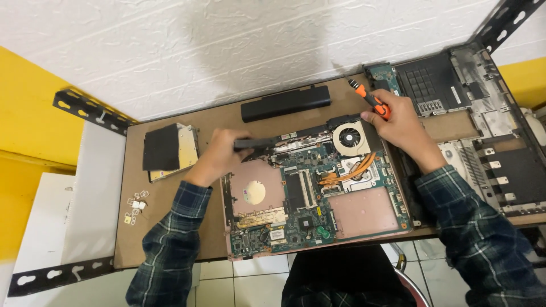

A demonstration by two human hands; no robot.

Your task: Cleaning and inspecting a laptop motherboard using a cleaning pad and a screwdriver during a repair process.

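The opened laptop (313, 193) lies flat in the middle of the brown table (170, 227), its green circuit board, round fan (350, 138) and copper pipes showing, and its front edge hangs a bit over the table's edge. The left hand (219, 156) has its fingers closed on a dark flat strip (256, 144) at the laptop's back left corner. The right hand (398, 122) has its fingers wrapped around an orange screwdriver (369, 99) near the fan, with a black battery (285, 103) behind and a disc drive (169, 149) to the left.
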